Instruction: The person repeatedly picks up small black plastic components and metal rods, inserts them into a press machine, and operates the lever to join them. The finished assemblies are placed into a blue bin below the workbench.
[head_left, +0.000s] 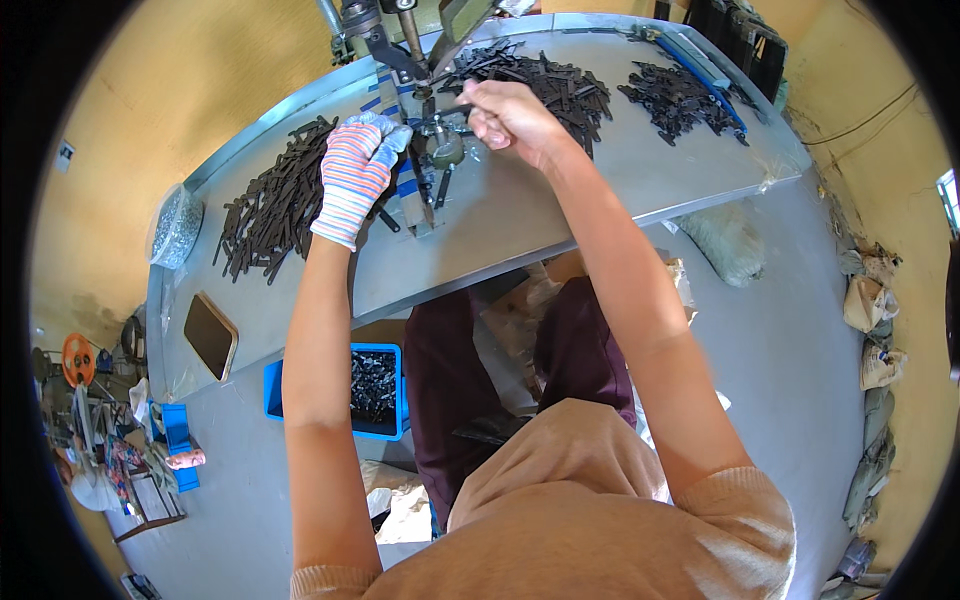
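Note:
My left hand (360, 169) wears a striped knit glove. Its fingers are curled beside the fixture of a bench-mounted press or riveting machine (409, 64), and whatever they may hold is hidden. Bare, my right hand (510, 120) pinches a dark flat strip (454, 112) that points left over the fixture. A round metal anvil (445, 150) sits below the strip. A pile of long black strips (274, 202) lies left of my gloved hand. Behind my right hand spreads another pile of black strips (551, 82). One loose strip (443, 187) rests near the anvil.
The grey metal table (495, 217) has a raised back rim. A tub of small metal parts (177, 225) and a phone (211, 336) are at left. Smaller black parts (679, 101) lie at right. Below, a blue bin (401, 390) holds dark pieces beside my legs.

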